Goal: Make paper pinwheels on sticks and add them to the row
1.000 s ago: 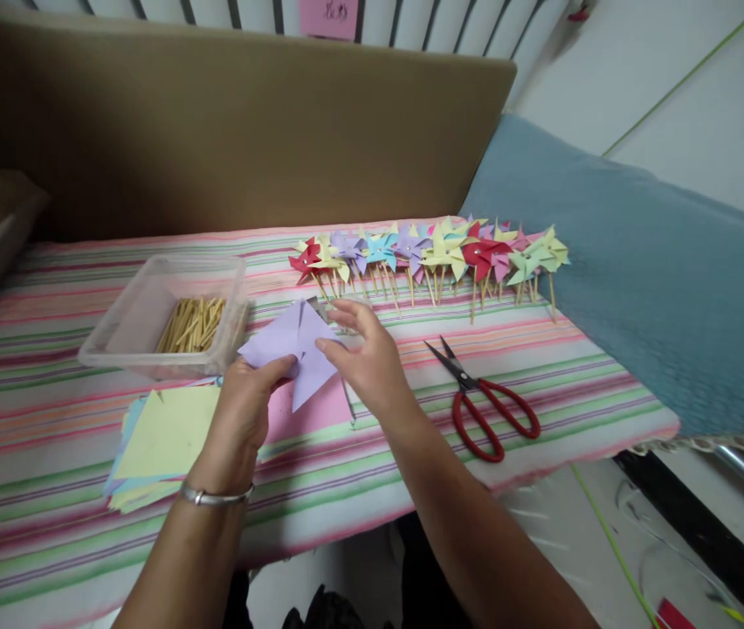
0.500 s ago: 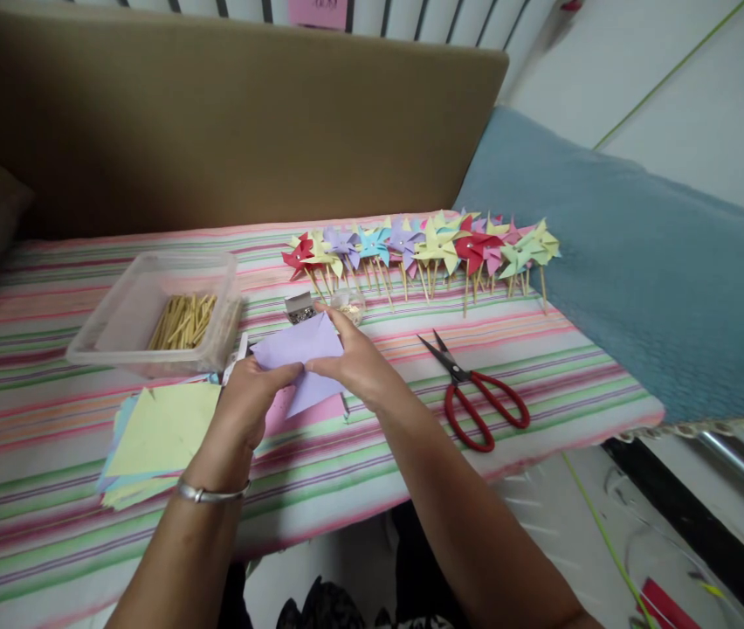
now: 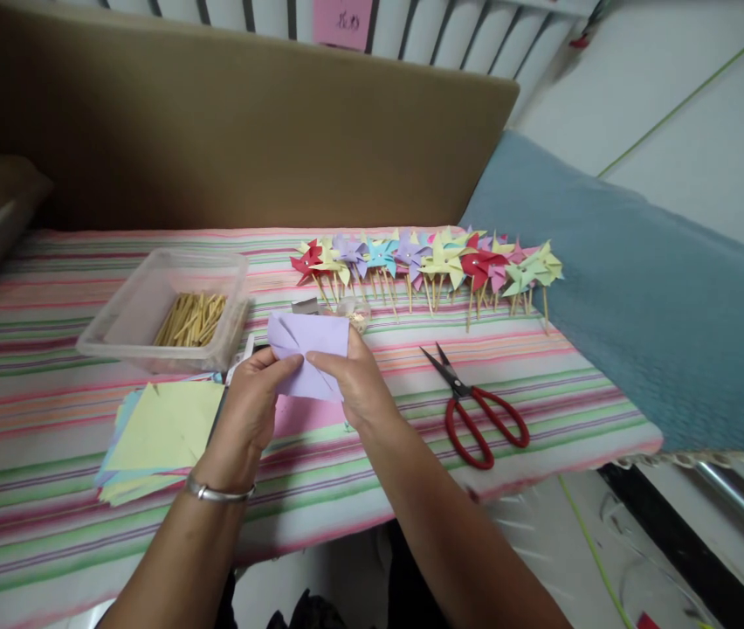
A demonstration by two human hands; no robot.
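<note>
A square of purple paper (image 3: 312,334) with crease or cut lines toward its middle is held up between both hands. My left hand (image 3: 255,389) grips its left side, thumb pressed near the centre. From the right, my right hand (image 3: 360,380) pinches it, that thumb also close to the centre. Beneath the paper lies a pink sheet (image 3: 306,417), partly covered. Just behind are a small grey box (image 3: 305,306) and a round clear container (image 3: 354,310), both partly hidden. A stack of coloured paper squares (image 3: 166,428), yellow on top, lies left of my left hand.
A clear plastic tub (image 3: 116,336) with short wooden sticks (image 3: 192,319) stands at the left. Red-handled scissors (image 3: 470,402) lie partly open on the right. Several paper pinwheels (image 3: 444,259) on sticks line the back, before a brown board (image 3: 247,131). Blue cloth (image 3: 621,288) borders the right.
The purple paper has turned from a slant to nearly level and faces me more squarely. Both hands have shifted with it, still gripping. The camera view has tilted up slightly.
</note>
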